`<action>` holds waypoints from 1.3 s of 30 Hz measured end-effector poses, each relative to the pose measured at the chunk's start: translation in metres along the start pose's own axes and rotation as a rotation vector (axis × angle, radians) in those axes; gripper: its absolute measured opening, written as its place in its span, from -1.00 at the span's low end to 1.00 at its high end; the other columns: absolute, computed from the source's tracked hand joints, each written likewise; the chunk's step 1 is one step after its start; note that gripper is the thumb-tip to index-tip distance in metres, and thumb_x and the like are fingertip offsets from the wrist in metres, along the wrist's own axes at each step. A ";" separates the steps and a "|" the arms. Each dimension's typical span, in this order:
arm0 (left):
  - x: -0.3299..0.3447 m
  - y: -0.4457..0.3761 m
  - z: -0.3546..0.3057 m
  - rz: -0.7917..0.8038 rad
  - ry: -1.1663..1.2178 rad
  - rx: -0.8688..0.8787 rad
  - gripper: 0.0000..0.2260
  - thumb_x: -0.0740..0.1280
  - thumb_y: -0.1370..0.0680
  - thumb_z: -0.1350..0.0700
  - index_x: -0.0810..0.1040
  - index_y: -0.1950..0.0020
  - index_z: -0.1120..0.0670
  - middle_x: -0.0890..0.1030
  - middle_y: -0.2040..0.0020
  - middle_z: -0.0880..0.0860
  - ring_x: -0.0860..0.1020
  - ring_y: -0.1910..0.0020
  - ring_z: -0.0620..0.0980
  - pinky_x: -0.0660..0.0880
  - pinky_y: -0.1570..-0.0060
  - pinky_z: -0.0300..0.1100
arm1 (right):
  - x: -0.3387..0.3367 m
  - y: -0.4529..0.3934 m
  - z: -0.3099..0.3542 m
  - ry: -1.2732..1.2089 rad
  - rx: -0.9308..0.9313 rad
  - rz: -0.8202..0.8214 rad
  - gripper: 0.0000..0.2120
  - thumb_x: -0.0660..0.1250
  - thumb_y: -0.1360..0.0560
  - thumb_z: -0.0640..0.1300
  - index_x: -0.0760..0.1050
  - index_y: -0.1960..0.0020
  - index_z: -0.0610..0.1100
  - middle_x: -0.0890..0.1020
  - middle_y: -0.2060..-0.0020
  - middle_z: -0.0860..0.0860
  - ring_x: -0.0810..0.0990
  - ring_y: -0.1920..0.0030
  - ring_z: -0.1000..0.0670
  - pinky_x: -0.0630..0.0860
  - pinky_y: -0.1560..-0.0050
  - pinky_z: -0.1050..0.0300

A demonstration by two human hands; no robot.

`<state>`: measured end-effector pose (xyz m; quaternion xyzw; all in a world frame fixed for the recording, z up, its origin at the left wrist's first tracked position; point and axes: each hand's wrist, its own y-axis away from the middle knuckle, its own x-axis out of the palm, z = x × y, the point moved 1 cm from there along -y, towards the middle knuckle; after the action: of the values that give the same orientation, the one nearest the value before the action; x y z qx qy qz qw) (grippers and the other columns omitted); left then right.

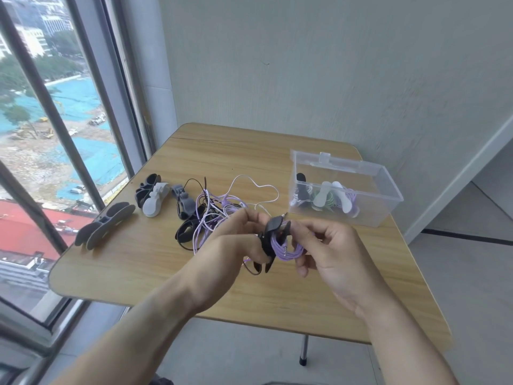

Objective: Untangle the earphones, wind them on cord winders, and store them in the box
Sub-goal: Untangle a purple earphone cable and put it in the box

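Observation:
Above the table's middle, my left hand [236, 240] pinches a black cord winder [270, 234]. A purple earphone cord [288, 250] is coiled around that winder, its plug sticking out at the top. My right hand [330, 254] curls its fingers round the coil and the winder's right side. Behind my hands lies a tangle of purple, white and black earphones [222, 209] on the table. The clear plastic box [383, 195] stands open at the back right, holding three wound winders.
Spare winders lie on the wooden table [138, 262]: a dark grey pair [104, 229] at the left, and black, white and grey ones [158, 197] behind. A window runs along the left, a wall stands behind, and the floor drops off to the right.

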<state>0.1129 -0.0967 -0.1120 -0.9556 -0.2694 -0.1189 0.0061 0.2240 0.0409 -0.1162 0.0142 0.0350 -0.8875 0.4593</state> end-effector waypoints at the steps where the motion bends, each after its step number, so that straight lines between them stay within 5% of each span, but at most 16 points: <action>1: 0.002 0.001 0.000 -0.011 0.014 0.011 -0.53 0.41 -0.12 0.12 0.50 -0.01 0.14 0.59 0.12 0.12 0.47 0.15 0.06 0.29 0.03 0.05 | 0.000 -0.001 -0.002 0.051 -0.037 -0.018 -0.81 0.37 -0.57 -0.10 0.70 0.11 -0.16 0.49 0.44 -0.11 0.43 0.49 -0.05 0.43 0.40 0.06; 5: 0.015 0.003 0.006 -0.095 -0.309 0.219 -0.72 0.49 -0.44 0.07 0.51 -0.10 -0.04 0.67 0.09 0.03 0.63 0.06 -0.04 0.54 -0.03 -0.13 | 0.010 -0.001 -0.005 0.080 -0.099 0.002 -0.80 0.34 -0.60 -0.07 0.70 0.08 -0.11 0.52 0.45 -0.11 0.44 0.47 -0.05 0.43 0.40 0.02; 8: 0.020 0.005 0.010 -0.313 -0.511 0.362 -0.83 0.40 -0.46 -0.02 0.56 -0.03 -0.20 0.57 0.03 -0.13 0.60 -0.01 0.01 0.57 0.09 -0.16 | 0.013 -0.003 -0.007 0.070 -0.065 0.014 -0.80 0.29 -0.63 -0.13 0.68 0.04 -0.15 0.52 0.47 -0.02 0.44 0.47 -0.02 0.43 0.41 0.06; 11: 0.025 0.008 0.007 -0.373 -0.516 0.402 -0.88 0.42 -0.50 0.04 0.59 0.00 -0.17 0.53 0.06 -0.17 0.57 0.00 0.00 0.58 0.20 -0.15 | 0.016 -0.003 -0.007 0.067 -0.049 0.087 -0.79 0.26 -0.65 -0.17 0.66 0.02 -0.20 0.53 0.40 -0.08 0.46 0.42 -0.01 0.46 0.39 0.10; 13: 0.028 0.011 0.004 -0.352 -0.524 0.438 -0.85 0.43 -0.52 0.16 0.60 0.00 -0.09 0.51 0.02 -0.09 0.53 0.01 -0.08 0.53 0.22 -0.32 | 0.020 -0.002 -0.005 0.092 -0.057 0.157 -0.75 0.23 -0.66 -0.21 0.63 0.10 -0.16 0.52 0.32 -0.17 0.47 0.37 -0.01 0.49 0.36 0.11; 20: 0.027 0.014 0.001 -0.336 -0.645 0.566 -0.81 0.45 -0.48 0.28 0.62 0.03 0.01 0.53 0.03 -0.05 0.56 -0.02 -0.10 0.39 0.00 -0.44 | 0.023 0.001 -0.003 0.114 -0.033 0.216 -0.67 0.16 -0.68 -0.27 0.58 0.15 -0.03 0.58 0.27 -0.02 0.52 0.26 0.00 0.53 0.25 0.15; 23: 0.025 0.012 0.001 -0.361 -0.602 0.542 -0.79 0.47 -0.46 0.29 0.65 0.06 -0.02 0.58 0.06 -0.10 0.59 0.02 -0.09 0.42 0.05 -0.42 | 0.019 0.001 -0.004 0.197 -0.037 0.187 -0.74 0.18 -0.69 -0.16 0.57 0.06 -0.22 0.54 0.28 -0.22 0.46 0.38 -0.01 0.48 0.30 0.08; 28: 0.018 0.006 0.005 -0.463 -0.775 0.509 -0.78 0.51 -0.44 0.13 0.66 -0.04 -0.09 0.63 0.10 -0.20 0.50 -0.11 -0.14 0.34 -0.03 -0.46 | 0.020 0.003 -0.009 0.288 0.035 0.045 -0.67 0.20 -0.67 0.01 0.60 0.10 -0.17 0.65 0.38 0.02 0.67 0.38 -0.02 0.58 0.21 0.05; 34: 0.020 0.004 0.013 -0.496 -0.945 0.540 -0.90 0.42 -0.46 0.00 0.64 0.05 -0.04 0.48 0.06 -0.13 0.50 0.16 -0.17 0.42 0.14 -0.33 | 0.019 0.002 -0.011 0.461 -0.012 -0.130 -0.82 0.22 -0.66 -0.11 0.60 0.01 -0.03 0.69 0.11 0.00 0.67 0.23 0.20 0.43 0.27 0.44; 37: 0.021 0.001 0.016 -0.490 -0.951 0.505 -0.92 0.37 -0.44 0.05 0.65 0.14 0.01 0.52 0.09 -0.10 0.50 0.27 -0.13 0.46 0.22 -0.23 | 0.026 0.006 -0.009 0.601 -0.112 -0.207 -0.88 0.25 -0.63 -0.14 0.57 -0.04 -0.04 0.57 0.00 0.02 0.56 0.11 0.21 0.38 0.13 0.47; 39: 0.020 -0.001 0.016 -0.493 -0.900 0.461 -0.96 0.39 -0.43 0.08 0.63 0.17 -0.01 0.55 0.12 -0.11 0.53 0.25 -0.15 0.46 0.23 -0.32 | 0.033 0.008 -0.007 0.688 -0.177 -0.218 -0.85 0.25 -0.61 -0.17 0.56 -0.12 -0.10 0.47 -0.05 0.02 0.50 0.13 0.15 0.38 0.08 0.38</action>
<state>0.1326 -0.0849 -0.1233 -0.7949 -0.4797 0.3646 0.0715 0.2115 0.0100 -0.1252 0.2679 0.2654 -0.8680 0.3231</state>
